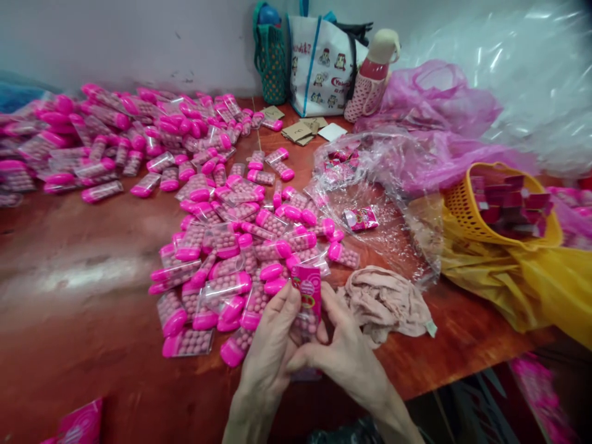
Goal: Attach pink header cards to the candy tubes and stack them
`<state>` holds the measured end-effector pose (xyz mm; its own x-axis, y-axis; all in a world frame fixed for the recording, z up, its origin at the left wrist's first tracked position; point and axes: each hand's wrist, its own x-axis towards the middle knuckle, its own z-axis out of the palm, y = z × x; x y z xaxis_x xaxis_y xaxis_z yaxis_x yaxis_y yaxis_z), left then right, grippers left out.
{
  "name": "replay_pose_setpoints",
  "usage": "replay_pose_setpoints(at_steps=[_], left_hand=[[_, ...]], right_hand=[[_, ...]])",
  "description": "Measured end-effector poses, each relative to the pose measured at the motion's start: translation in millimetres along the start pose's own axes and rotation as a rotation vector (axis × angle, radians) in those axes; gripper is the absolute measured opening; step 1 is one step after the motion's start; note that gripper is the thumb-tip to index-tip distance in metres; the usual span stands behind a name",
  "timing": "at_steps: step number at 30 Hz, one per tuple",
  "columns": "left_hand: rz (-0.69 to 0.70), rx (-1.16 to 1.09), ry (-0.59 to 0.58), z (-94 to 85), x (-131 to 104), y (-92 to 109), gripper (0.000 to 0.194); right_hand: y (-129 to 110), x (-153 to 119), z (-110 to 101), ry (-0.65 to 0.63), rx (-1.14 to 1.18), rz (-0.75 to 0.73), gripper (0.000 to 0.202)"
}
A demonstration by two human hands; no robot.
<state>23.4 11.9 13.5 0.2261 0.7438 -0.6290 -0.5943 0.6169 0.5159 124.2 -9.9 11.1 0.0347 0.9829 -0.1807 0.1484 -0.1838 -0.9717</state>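
At the near edge of the surface [115, 320], low L, a pink printed packet [84, 424] is lying partly out of view. Near ctr, both hands are holding one clear bead pack w/ a pink label [309, 290], over the near side of a heap: L hand [268, 345] is pinching its L side, thumb by the label; R hand [349, 351] is closing round its R side & lower part, some fingers hidden.

Handling, my guess: pack is prob. feeling v. light, shell stiff but thin, smooth & a bit slippery; beads are likely rolling inside. A hard squeeze on the flat faces is risking dents or cracks, so the narrow edges are looking best for grip. Label is prob. creasing easily.

Just beyond, similar capped packs [222, 283] are lying heaped; to R, a crumpled cloth [388, 302] is resting, then a yellow basket [456, 206] is sitting on yellow plastic [499, 290]. Farther back L, a bigger heap [111, 126] is spreading; brown cards [298, 131] are lying before a white bag [319, 74] & pink bottle [372, 74].
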Motion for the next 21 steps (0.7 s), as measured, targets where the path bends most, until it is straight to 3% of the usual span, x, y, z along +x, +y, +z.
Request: replay_pose_setpoints(at_steps=[2, 7, 13, 21], left_hand=[[-0.01, -0.003, -0.028, -0.4, 1.0, 4.3, 0.02], [0.049, -0.014, -0.019, -2.8, 2.9, -0.8, 0.02], [0.044, -0.056, -0.042, -18.5, 4.3, -9.1, 0.013], [0.04, -0.104, 0.13, -31.8, -3.0, -9.7, 0.019]], right_hand=[[-0.7, -1.7, -0.1, -0.03, -0.074, -0.006, 0.069], [9.7, -1.6, 4.5, 0.046, -0.187, -0.143, 0.025], [20.7, 0.0, 7.3, 0.054, -0.226, -0.295, 0.021], [23.8, -4.6, 21.5, 0.008, -0.258, -0.331, 0.01]])
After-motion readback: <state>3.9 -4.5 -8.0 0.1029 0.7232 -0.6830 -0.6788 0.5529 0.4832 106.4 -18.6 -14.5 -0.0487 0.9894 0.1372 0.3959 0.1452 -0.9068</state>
